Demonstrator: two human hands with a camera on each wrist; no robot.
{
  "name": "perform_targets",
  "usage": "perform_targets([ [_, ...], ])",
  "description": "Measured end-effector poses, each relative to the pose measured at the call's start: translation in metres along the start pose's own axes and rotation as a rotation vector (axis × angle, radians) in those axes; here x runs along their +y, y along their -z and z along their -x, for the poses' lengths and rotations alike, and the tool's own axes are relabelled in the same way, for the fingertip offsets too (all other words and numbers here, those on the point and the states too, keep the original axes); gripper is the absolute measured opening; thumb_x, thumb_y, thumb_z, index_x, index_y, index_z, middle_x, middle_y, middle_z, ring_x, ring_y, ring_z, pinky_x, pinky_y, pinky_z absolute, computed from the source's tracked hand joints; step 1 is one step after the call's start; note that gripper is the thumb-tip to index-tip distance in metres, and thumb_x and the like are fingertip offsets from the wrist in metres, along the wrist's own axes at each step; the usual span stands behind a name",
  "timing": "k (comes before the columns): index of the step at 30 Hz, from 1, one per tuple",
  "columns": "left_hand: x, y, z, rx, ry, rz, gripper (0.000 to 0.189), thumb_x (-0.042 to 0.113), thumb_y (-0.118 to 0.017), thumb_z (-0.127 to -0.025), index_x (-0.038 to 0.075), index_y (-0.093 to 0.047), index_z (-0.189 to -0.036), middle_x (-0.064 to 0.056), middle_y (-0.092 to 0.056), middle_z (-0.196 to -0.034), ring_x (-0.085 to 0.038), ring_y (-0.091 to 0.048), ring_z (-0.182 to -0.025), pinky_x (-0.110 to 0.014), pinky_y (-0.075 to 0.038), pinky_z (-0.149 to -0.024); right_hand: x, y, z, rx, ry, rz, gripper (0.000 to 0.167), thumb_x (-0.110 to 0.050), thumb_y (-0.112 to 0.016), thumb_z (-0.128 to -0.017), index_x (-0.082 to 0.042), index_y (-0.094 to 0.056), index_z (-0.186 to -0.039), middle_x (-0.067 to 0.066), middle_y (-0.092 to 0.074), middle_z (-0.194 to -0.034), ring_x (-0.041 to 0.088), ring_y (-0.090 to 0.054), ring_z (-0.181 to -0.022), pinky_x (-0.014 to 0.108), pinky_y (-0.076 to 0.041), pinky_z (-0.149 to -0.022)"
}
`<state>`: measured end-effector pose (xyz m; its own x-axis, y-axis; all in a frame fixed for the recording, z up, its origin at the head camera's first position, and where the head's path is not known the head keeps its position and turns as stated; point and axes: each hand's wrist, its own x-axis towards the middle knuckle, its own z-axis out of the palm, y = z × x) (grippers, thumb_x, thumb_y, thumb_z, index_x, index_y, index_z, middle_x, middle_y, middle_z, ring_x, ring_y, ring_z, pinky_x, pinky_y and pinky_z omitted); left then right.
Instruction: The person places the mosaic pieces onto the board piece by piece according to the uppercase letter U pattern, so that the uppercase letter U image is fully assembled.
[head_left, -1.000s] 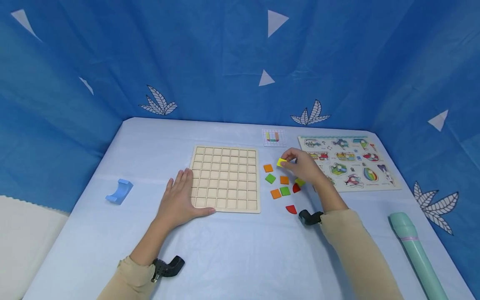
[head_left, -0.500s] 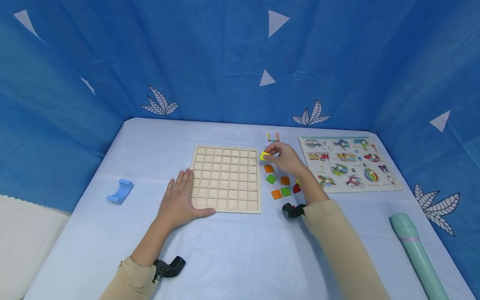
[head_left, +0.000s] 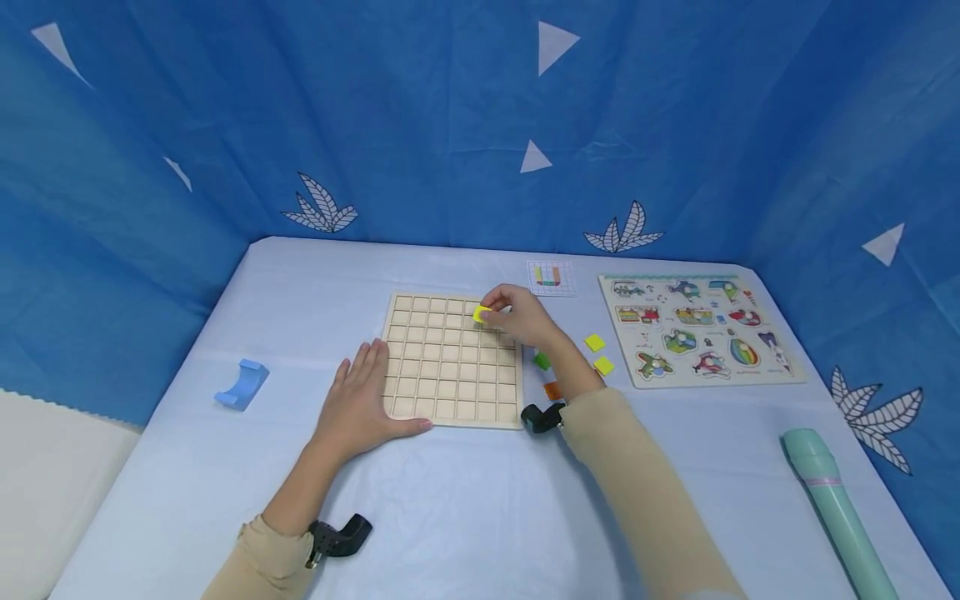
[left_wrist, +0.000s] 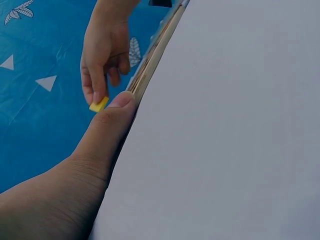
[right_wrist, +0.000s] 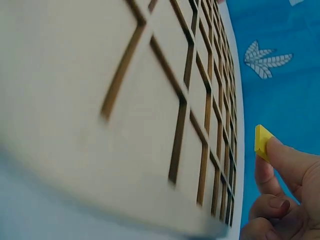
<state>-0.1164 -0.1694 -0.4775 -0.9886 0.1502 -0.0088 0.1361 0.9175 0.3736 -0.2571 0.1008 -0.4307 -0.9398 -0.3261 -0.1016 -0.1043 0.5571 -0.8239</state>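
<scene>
- My right hand (head_left: 519, 318) pinches 1 yellow tile (head_left: 479, 313) over the board's (head_left: 457, 368) far side.
- My left hand (head_left: 356, 402), fingers straight, lies along its edge.
- Placing, I judge; next calls for lining up, then lowering.

Grid (head_left: 447, 368) lies on table (head_left: 450, 517), left hand (head_left: 356, 400) at its left edge. Tile (head_left: 480, 314) is in right hand (head_left: 519, 315), over grid's back right part. Card (head_left: 552, 277) sits behind-right of grid; loose tiles (head_left: 595, 342) between grid and puzzle (head_left: 675, 378); stick (head_left: 840, 508) front right; arch (head_left: 242, 385) far left.
</scene>
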Motion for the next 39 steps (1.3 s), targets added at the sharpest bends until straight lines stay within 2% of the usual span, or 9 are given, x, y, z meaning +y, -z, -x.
perform_targets([
  [4,-0.001,0.0,0.001,-0.002,0.002,0.003,0.148,0.098,-0.055,-0.057,0.001,-0.008,-0.158,-0.016,-0.008,-0.167,-0.033,-0.006,-0.156,-0.055,-0.007,-0.125,-0.008,-0.016,-0.008,-0.026,0.031,-0.007,0.014,-0.021,-0.069,-0.094,-0.012,-0.065,-0.104,0.005,-0.063,-0.099,0.021,-0.057,-0.095,0.034,-0.047,-0.08],
  [19,-0.003,-0.001,0.0,-0.017,0.003,-0.001,0.148,0.1,-0.05,-0.056,0.003,-0.007,-0.159,-0.013,-0.006,-0.168,-0.031,-0.005,-0.156,-0.053,-0.005,-0.126,-0.035,-0.061,-0.029,-0.078,0.026,0.001,0.015,-0.022,-0.067,-0.096,-0.013,-0.065,-0.108,0.003,-0.063,-0.1,0.019,-0.058,-0.092,0.031,-0.048,-0.079],
  [29,-0.003,0.003,0.001,-0.024,0.007,0.003,0.147,0.098,-0.053,-0.057,0.002,-0.007,-0.159,-0.014,-0.007,-0.168,-0.03,-0.005,-0.156,-0.053,-0.006,-0.126,-0.049,-0.078,-0.036,-0.053,0.007,0.087,0.014,-0.024,-0.066,-0.096,-0.015,-0.065,-0.107,0.001,-0.064,-0.1,0.016,-0.059,-0.091,0.032,-0.049,-0.081],
  [39,-0.003,0.004,0.001,-0.02,0.005,0.001,0.146,0.097,-0.054,-0.058,0.003,-0.007,-0.159,-0.013,-0.006,-0.168,-0.03,-0.005,-0.156,-0.052,-0.006,-0.126,-0.054,-0.082,-0.038,-0.045,-0.002,0.168,0.014,-0.026,-0.067,-0.096,-0.017,-0.065,-0.107,-0.002,-0.065,-0.101,0.014,-0.06,-0.092,0.031,-0.05,-0.082],
])
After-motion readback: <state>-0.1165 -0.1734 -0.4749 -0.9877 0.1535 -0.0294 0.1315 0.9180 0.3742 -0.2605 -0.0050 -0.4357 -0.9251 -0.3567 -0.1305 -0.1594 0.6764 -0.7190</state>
